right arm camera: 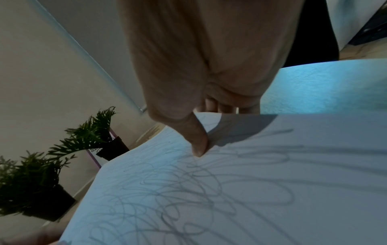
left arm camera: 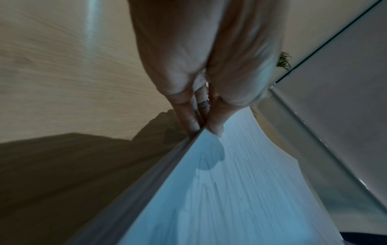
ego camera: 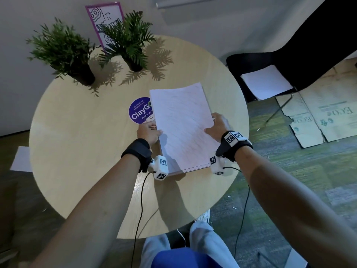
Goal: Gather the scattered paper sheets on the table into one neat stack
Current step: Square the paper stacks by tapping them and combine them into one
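Observation:
A stack of white paper sheets with faint scribbles is held over the middle of the round wooden table, its near edge resting on the tabletop. My left hand pinches the stack's left edge, thumb on top and fingers underneath. My right hand grips the right edge, thumb pressed on the top sheet and fingers curled below. The stack partly covers a round purple sticker.
Two potted plants stand at the table's far side, before a framed drawing. A black chair at the right carries another white sheet pile. Flattened cardboard lies on the floor.

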Available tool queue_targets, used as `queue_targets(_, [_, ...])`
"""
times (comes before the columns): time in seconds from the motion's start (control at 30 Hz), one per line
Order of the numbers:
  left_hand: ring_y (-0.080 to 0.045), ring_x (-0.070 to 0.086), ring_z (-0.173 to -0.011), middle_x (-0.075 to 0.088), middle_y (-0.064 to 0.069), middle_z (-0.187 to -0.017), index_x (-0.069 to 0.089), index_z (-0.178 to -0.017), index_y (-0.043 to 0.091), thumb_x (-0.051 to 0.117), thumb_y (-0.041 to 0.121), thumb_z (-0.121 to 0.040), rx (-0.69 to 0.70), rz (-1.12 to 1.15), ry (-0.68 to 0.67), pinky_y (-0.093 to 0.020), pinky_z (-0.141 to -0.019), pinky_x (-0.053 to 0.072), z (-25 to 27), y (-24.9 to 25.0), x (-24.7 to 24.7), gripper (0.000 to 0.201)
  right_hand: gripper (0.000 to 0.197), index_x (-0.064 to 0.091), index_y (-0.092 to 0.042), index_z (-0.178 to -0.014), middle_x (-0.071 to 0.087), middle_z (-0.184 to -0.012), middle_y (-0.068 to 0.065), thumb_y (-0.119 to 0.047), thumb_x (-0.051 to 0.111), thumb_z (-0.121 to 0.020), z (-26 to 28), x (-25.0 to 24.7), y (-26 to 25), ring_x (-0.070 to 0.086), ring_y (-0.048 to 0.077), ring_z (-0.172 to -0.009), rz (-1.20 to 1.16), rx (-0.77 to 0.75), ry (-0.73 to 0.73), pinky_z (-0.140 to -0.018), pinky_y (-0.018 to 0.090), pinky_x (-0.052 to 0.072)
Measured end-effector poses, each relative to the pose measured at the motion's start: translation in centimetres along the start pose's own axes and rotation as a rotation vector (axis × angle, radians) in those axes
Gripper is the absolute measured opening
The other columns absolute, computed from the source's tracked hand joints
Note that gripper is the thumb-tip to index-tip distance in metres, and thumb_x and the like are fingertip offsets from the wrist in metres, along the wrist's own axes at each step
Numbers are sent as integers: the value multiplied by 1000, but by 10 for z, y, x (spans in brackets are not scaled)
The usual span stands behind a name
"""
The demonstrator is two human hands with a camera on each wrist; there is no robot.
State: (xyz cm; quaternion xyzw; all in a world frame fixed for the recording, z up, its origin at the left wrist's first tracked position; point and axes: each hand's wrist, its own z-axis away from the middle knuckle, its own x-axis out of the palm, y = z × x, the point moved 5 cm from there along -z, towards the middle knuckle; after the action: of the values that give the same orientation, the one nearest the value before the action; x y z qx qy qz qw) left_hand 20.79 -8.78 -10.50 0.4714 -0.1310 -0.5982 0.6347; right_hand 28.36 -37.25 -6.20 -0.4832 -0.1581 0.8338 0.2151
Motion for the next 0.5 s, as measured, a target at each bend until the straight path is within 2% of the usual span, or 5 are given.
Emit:
queue_targets(0.23, [-23,67,-97,74,3,-99,74,-87,24,71,13,-68,70,-9,-44,-39,-91,56,8,8,6,22,79,24,-13,-153,44,-148,12,-23,63,-86,2,0,-5,50,34,-128,77,-4,-96,-101,46,47])
queue_targets(0.3, [-22,62,-80,68,6,-79,65,-67,20,65,16,-63,112,-59,-36,-30,-80,53,13,11,7,5,77,23,-11,-152,43,-149,14,-23,62,-87,3,1,-7,50,35,-128,102,-11,-118,-101,47,47])
queue_targets(0.33, [-21,52,-70,59,6,-68,55,-58,16,62,16,-62,137,-86,-25,-27,-72,47,16,11,8,9,77,23,-10,-152,43,-148,14,-23,63,-88,4,1,-8,50,36,-128,112,-17,-123,-101,47,47])
queue_targets(0.4, [-19,36,-65,44,2,-63,40,-56,9,61,13,-65,183,-124,-8,-26,-64,36,19,12,9,24,79,21,-10,-153,42,-150,14,-21,64,-88,4,2,-8,49,35,-129,127,-26,-121,-102,47,47])
queue_targets(0.5, [-19,30,-64,37,-4,-62,34,-58,11,63,3,-72,235,-205,39,-27,-58,28,23,17,9,33,79,22,-9,-152,42,-149,14,-20,65,-87,5,3,-8,49,35,-130,146,-28,-112,-101,47,47])
